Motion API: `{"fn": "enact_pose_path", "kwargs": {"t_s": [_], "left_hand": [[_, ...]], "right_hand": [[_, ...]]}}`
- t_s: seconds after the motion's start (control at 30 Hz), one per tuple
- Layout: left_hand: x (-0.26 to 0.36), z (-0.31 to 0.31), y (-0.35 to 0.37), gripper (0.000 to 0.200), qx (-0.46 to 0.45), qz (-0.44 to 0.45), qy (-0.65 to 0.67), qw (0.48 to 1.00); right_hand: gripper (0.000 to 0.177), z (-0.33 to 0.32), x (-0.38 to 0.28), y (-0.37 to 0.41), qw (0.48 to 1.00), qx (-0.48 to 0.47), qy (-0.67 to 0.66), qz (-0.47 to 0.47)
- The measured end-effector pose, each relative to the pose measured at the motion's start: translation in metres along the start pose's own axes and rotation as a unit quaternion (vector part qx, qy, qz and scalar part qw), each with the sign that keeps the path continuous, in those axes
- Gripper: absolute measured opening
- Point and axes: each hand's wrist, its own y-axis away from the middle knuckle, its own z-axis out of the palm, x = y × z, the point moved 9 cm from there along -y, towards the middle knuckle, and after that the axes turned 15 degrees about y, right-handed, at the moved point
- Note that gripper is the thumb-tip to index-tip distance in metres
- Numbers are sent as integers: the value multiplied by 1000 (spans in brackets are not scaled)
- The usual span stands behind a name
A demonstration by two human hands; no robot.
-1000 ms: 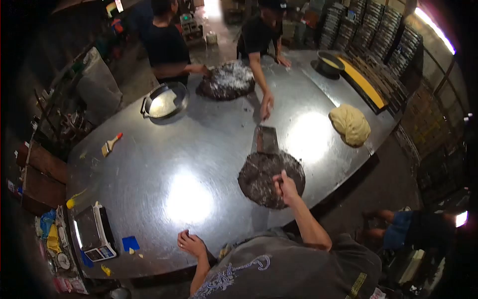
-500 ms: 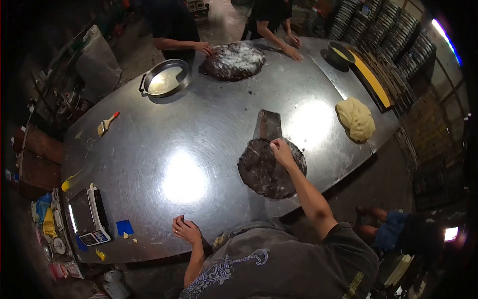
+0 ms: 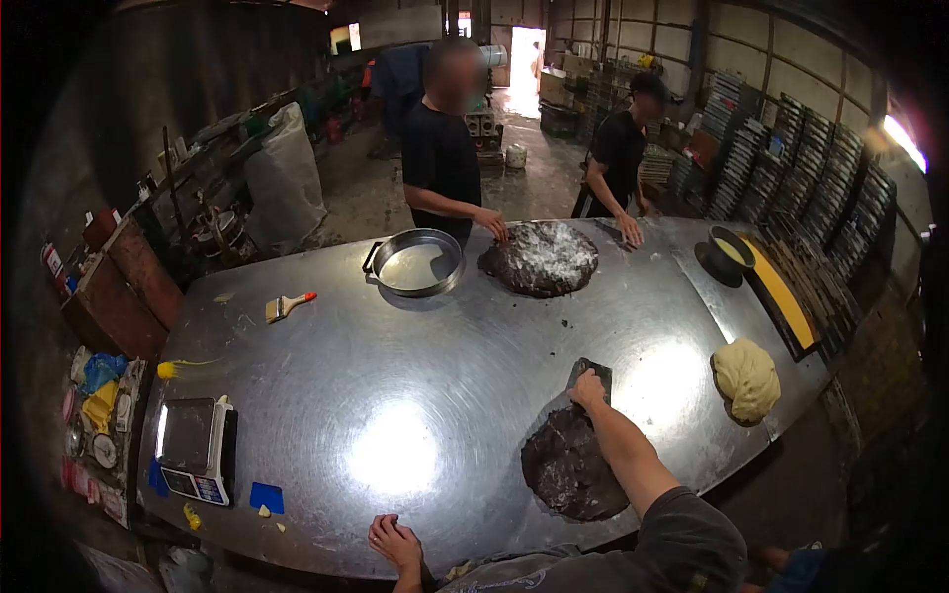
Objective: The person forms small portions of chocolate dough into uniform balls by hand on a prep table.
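Observation:
A flattened round of dark brown dough lies on the metal table in front of me. At its far edge, my right hand is closed on the near end of a dark, flat, rectangular dough scraper; the fingers partly hide the grip. My left hand rests at the near table edge, fingers loosely bent and nothing in them. Right of the dark dough sits a lump of pale yellow dough.
Across the metal table, two people stand by a floured dark dough mass. A round pan, a brush, a digital scale and a blue plastic piece lie leftward. A dark pan stands back right.
The view has tilted up, showing more of the room. My right hand has gone from above the dark dough to the scraper beyond it. My left hand stays at the table edge.

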Motion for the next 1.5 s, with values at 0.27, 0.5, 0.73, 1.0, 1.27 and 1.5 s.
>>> {"fn": "enact_pose_path", "kwargs": {"t_s": [0.27,0.5,0.73,1.0,1.27,1.5], "left_hand": [[-6,2,4,24,14,30,3,999],[-1,-8,0,29,-23,14,-4,1000],[-10,-2,0,28,-5,25,-12,1000],[-18,-2,1,44,-78,83,55,992],[-192,-80,-91,71,-109,51,78,990],[-296,-187,-170,88,-80,39,57,994]], "right_hand": [[57,-103,62,-24,990,71,-118,35],[25,-170,-8,84,801,-15,-564,-202],[24,16,-93,234,789,-298,-536,-17],[30,97,-173,371,707,-428,-562,-37],[31,135,-245,503,685,-405,-605,40],[28,136,-328,587,641,-438,-625,75]]}}
